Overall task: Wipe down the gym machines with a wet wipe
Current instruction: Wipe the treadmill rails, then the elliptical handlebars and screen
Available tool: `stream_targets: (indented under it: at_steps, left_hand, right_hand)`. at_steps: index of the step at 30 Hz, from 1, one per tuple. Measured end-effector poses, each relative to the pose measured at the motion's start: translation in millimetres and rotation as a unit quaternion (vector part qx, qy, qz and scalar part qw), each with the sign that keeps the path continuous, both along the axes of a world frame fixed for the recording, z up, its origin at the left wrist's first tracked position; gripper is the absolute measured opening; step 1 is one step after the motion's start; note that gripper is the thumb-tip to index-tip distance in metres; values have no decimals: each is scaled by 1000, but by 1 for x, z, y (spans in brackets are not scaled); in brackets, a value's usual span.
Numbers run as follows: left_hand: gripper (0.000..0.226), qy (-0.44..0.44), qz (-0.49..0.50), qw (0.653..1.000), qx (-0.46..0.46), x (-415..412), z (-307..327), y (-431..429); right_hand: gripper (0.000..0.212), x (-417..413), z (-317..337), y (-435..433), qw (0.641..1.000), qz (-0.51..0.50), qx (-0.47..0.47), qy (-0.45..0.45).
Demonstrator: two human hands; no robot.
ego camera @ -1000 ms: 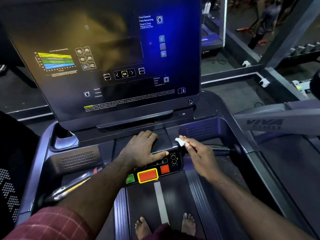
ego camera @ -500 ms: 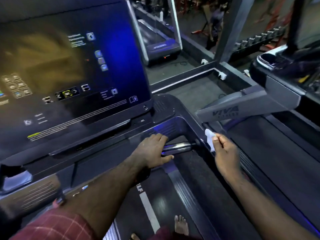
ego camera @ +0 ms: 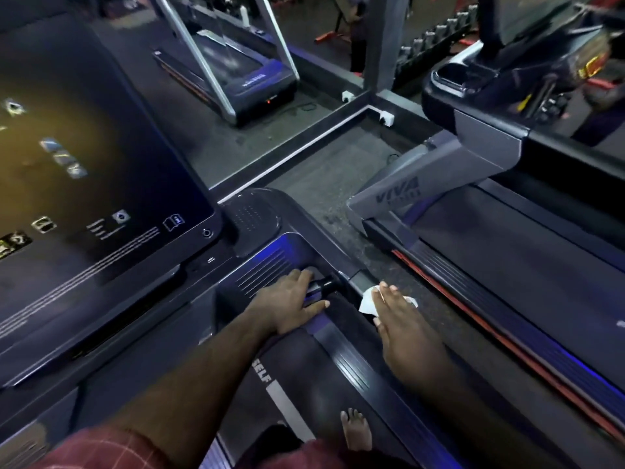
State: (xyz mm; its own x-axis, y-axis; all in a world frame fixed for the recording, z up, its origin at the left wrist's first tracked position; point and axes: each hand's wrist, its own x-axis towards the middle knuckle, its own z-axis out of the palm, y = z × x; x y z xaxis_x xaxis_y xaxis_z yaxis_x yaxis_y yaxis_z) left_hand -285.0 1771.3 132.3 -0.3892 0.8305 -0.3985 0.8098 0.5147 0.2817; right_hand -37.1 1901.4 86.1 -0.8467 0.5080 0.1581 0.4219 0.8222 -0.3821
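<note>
the right hand lies flat, palm down, its fingers straight and close together, pressing the white wet wipe onto the treadmill's right side rail. the wipe peeks out beneath the fingertips and on both sides of them, crumpled, with 1 corner reaching ahead of the hand to where the rail meets the console. just to the left of this hand, the left hand rests palm down on the short black handlebar, fingers stretched forward over it and the thumb spread toward the right hand; the 2 hands are near each other but apart. ahead of the left hand and further left rises the dark console screen with faint icons. below and behind both hands runs the treadmill belt, where 1 bare foot stands. to the right of the wiping hand, across a strip of floor, lies a second treadmill. a red checked sleeve covers the left upper arm.
</note>
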Motion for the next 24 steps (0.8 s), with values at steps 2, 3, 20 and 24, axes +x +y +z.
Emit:
stream_targets:
  at_steps: [2,3,20,24]
  left_hand:
    - [71,-10,-15,1000,19,-4,-4,5]
    - [73,-14,-23,999,26,-6,-6,8]
    - [88,-59,-145,986,65,-11,-23,17]
    - [83,-66,-127,985,100,-11,-22,14]
  right_hand:
    - [57,-11,-2,1,1000,-29,1,-10]
    - [58,-19,-1,1,999,-47,-8,-23]
    - [105,20,3,-71,940,-290,31,-179]
    - [103,-65,8,-80,931,-336,6,-143]
